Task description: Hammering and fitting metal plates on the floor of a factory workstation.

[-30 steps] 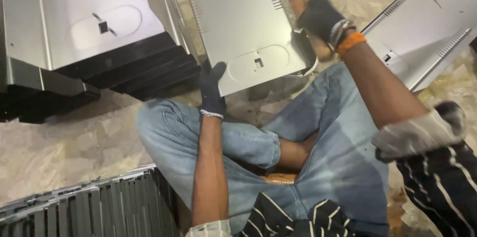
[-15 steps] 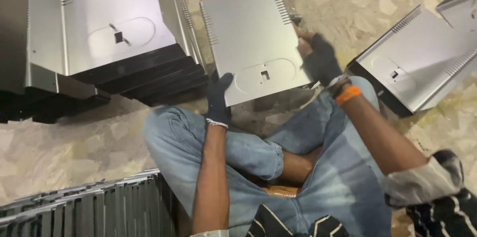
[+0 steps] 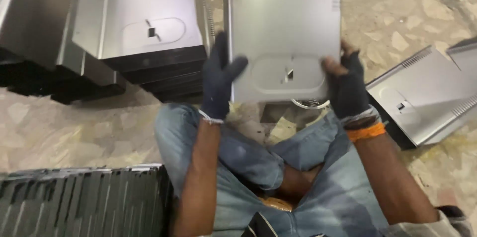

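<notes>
A grey sheet-metal cover panel (image 3: 283, 28) with vent slots and an oval stamped recess is held in front of me, above my crossed legs in blue jeans. My left hand (image 3: 219, 80), in a dark glove, grips the panel's lower left edge. My right hand (image 3: 348, 88), in a dark fingerless glove with an orange band at the wrist, grips its lower right corner. The panel sits square to me, its bottom edge just above my knees.
A stack of like metal panels (image 3: 144, 33) stands at the upper left, with a darker stack (image 3: 35, 33) beside it. More panels (image 3: 427, 97) lie on the stone floor at the right. A row of panels on edge (image 3: 79, 202) fills the lower left.
The panel has been turned square and drawn closer to me. My right hand slid down from its far right edge to the lower right corner; my left hand moved onto its left edge.
</notes>
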